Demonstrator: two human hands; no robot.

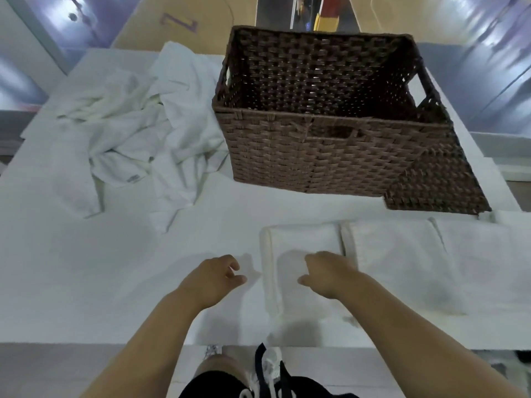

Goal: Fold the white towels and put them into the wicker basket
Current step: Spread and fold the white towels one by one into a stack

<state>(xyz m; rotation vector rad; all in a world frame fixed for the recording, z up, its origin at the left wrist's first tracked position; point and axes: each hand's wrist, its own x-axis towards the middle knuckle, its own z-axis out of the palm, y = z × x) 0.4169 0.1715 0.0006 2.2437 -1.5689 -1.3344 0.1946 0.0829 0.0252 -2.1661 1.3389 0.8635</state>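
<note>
A folded white towel (301, 239) lies on the white table near the front edge, with a second folded white towel (393, 248) beside it on the right. My right hand (327, 272) hovers over the first towel with fingers loosely curled, gripping nothing I can see. My left hand (212, 277) hangs just left of that towel, fingers relaxed and empty. A brown wicker basket (330, 156) stands behind the towels at the back right, its inside bare. A heap of unfolded white towels (143, 130) lies at the back left.
The white table (86, 268) runs across the whole view, its front edge just below my forearms. More flat white cloth (482, 254) lies at the far right. Grey floor and purple panels lie beyond the table.
</note>
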